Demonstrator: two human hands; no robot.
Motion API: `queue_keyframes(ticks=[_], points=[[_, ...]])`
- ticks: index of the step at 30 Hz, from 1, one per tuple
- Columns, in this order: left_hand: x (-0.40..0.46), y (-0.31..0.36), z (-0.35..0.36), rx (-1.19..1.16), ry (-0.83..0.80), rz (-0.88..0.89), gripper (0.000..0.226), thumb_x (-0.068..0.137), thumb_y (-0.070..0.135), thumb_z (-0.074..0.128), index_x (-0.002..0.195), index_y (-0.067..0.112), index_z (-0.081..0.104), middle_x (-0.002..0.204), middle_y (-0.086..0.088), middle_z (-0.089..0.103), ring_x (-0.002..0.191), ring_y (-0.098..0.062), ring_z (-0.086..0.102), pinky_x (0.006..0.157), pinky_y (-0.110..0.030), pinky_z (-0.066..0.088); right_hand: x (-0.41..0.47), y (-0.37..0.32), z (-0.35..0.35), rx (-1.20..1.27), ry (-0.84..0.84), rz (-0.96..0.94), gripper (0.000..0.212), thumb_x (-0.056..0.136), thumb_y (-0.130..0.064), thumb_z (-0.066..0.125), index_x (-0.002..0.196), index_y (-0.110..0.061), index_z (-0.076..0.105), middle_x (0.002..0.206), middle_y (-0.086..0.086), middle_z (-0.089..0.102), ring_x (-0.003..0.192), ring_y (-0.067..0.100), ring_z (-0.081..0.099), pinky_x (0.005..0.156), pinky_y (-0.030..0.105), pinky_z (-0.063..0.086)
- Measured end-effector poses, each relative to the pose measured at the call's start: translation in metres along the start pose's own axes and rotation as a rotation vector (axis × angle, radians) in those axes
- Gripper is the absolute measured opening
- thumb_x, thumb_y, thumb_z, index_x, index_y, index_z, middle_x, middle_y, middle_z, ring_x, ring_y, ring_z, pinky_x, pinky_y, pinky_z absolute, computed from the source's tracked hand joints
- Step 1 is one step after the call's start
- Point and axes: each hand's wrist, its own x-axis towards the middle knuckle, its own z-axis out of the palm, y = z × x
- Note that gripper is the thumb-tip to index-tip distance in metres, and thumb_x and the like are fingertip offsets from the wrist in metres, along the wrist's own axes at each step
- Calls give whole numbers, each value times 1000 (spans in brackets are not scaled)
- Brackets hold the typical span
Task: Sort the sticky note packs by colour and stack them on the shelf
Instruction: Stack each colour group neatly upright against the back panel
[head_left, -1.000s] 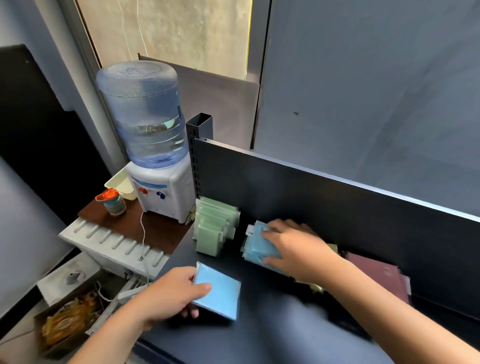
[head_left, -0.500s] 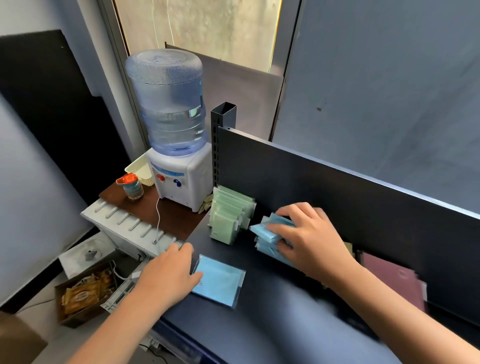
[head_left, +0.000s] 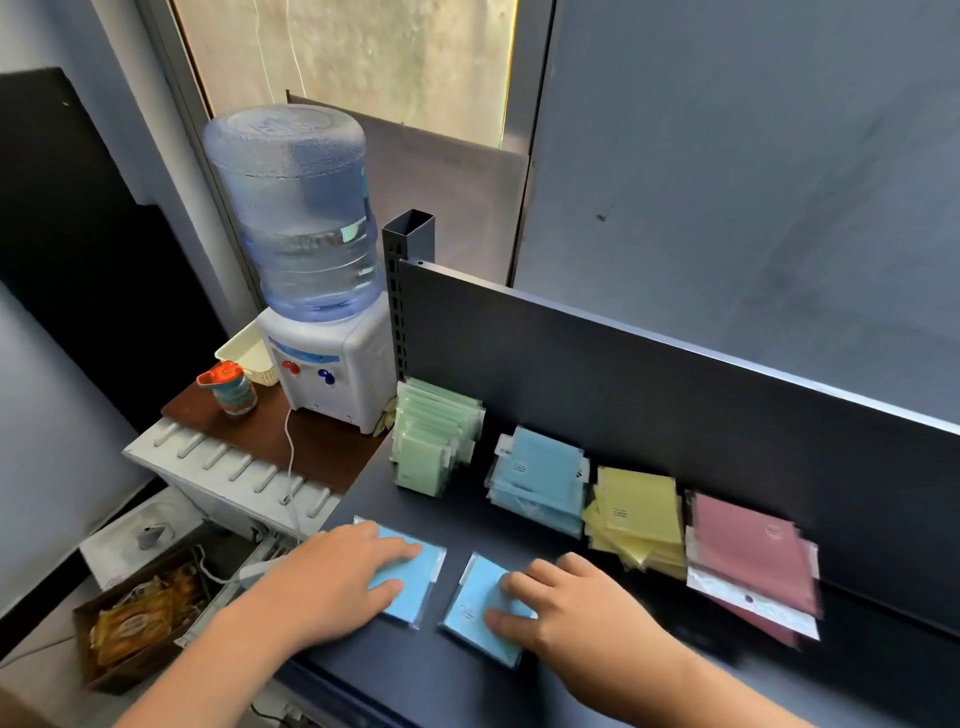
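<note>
Dark shelf (head_left: 519, 691), hands (head_left: 332, 582) on blue packs (head_left: 470, 605)

Under my hands: two light blue packs (head_left: 410, 571) (head_left: 480, 605). Far: green stack (head_left: 431, 441), blue stack (head_left: 540, 480), yellow stack (head_left: 636, 514), pink stack (head_left: 748, 556). Shelf (head_left: 519, 680) dark navy.

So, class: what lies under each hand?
Each hand, left and right, rests flat on a blue pack on the shelf. The parts beneath the palms are covered.
</note>
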Motion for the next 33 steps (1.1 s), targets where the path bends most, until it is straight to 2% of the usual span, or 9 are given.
queue_keyframes(ticks=[3, 7, 10, 12, 16, 21, 26, 28, 33], points=[[1, 5, -2, -3, 110, 52, 46, 101, 50, 45, 146, 46, 42, 118, 15, 55, 118, -12, 56, 98, -30, 45, 4, 4, -18, 77, 2, 61, 37, 75, -28, 54, 109, -36, 67, 127, -6, 62, 102, 20, 59, 75, 35, 51], [2, 39, 3, -87, 115, 202, 60, 95, 62, 46, 151, 55, 25, 103, 15, 44, 110, -12, 53, 91, -31, 46, 29, 39, -42, 91, 225, 345, 29, 86, -27, 54, 111, -22, 67, 119, 0, 62, 98, 27, 57, 75, 42, 52], [8, 60, 10, 26, 94, 263, 63, 92, 68, 46, 150, 56, 25, 99, 7, 38, 107, -19, 48, 90, -35, 44, 44, 68, -40, 39, 158, 567, 50, 85, -47, 64, 124, -16, 65, 128, 7, 64, 109, 34, 61, 81, 45, 56], [12, 63, 12, 69, 82, 239, 60, 92, 66, 49, 148, 53, 34, 99, 4, 35, 108, -23, 47, 89, -37, 42, 51, 73, -31, 24, 21, 549, 54, 83, -57, 67, 120, -18, 66, 123, 5, 65, 110, 33, 61, 84, 44, 53], [13, 50, 7, 116, 92, 176, 60, 93, 63, 51, 149, 46, 38, 112, 1, 46, 113, -23, 48, 93, -37, 44, 55, 71, -23, -57, 72, 496, 30, 79, -45, 73, 93, -19, 68, 100, 4, 67, 90, 31, 63, 74, 41, 49], [11, 41, 6, 69, 80, 155, 60, 94, 62, 51, 149, 45, 38, 117, 3, 49, 118, -19, 48, 96, -34, 43, 47, 69, -27, -8, 302, 471, 17, 91, -30, 54, 90, -21, 68, 95, -2, 71, 86, 28, 65, 73, 39, 49], [16, 37, 9, 6, 57, 161, 68, 93, 59, 54, 153, 52, 21, 117, 4, 47, 120, -18, 47, 94, -35, 43, 12, 29, -48, -89, 571, 272, 9, 95, -17, 63, 97, -15, 72, 87, 1, 66, 72, 29, 56, 61, 41, 44], [17, 38, 10, -15, 38, 177, 69, 95, 56, 51, 154, 56, 15, 117, 5, 46, 120, -17, 46, 94, -32, 40, -4, 8, -42, -116, 536, 196, 9, 95, -17, 63, 93, -14, 71, 81, 2, 59, 68, 29, 50, 57, 42, 41], [17, 38, 9, -52, -13, 161, 65, 94, 56, 50, 154, 53, 24, 114, 9, 43, 123, -14, 46, 90, -27, 36, -22, -10, 1, -111, 443, 186, 9, 92, -17, 63, 85, -15, 69, 74, 2, 52, 63, 27, 41, 53, 40, 37]])
